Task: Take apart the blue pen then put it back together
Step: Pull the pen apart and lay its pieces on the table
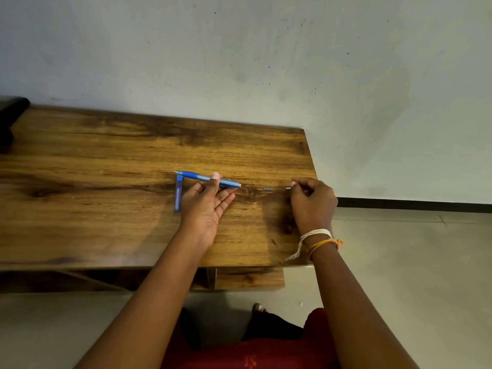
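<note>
The blue pen body [197, 177] lies across the wooden table [106, 161], tip pointing left. My left hand [206, 202] holds it between thumb and fingers near its right half. The blue cap [178, 193] lies just left of that hand, standing nearly at a right angle to the pen. A small blue-grey piece [267, 189] rests on the table between my hands. My right hand [312, 202] is closed near the table's right edge, pinching a small white piece [288, 187] at its fingertips.
The table's right edge [311, 166] runs just beside my right hand, with the floor beyond it. A dark object [10, 115] sits at the far left corner. A wall stands close behind the table. A lower shelf [250, 278] shows under the front edge.
</note>
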`<state>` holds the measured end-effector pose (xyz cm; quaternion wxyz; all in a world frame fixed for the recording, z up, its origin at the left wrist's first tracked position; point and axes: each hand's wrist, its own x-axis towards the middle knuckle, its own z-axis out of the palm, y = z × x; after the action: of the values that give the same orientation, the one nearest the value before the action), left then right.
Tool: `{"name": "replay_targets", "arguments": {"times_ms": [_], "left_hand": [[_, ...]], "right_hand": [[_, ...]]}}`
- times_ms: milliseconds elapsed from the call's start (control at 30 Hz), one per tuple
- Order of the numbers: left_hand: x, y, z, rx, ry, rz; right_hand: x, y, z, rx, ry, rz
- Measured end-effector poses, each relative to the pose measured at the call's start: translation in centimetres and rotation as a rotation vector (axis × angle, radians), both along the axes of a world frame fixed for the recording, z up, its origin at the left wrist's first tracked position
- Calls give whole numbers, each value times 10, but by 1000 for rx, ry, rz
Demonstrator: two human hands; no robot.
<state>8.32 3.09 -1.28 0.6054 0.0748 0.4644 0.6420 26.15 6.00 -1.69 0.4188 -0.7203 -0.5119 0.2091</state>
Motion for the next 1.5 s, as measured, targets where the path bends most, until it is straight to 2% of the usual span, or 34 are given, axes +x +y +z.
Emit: {"name": "replay_targets", "arguments": {"times_ms": [100,200,400,700,1233,1500], "left_hand": [[0,-1,-1,5,5,-2],[-1,-1,-2,17,19,-10],[-5,0,-2,29,-8,-9],[-4,0,-2,35,-10,-10],[-11,-3,-2,38,-22,0],[-9,-4,0,26,3,-6]], "right_hand": [[-24,-7,7,77,51,160],[-48,-15,9,57,153,350],[-57,-16,10,-46,398,451],[-54,-14,6,-63,478,470],[-49,-10,19,-39,814,358],[-51,-11,19,-47,711,377]]}}
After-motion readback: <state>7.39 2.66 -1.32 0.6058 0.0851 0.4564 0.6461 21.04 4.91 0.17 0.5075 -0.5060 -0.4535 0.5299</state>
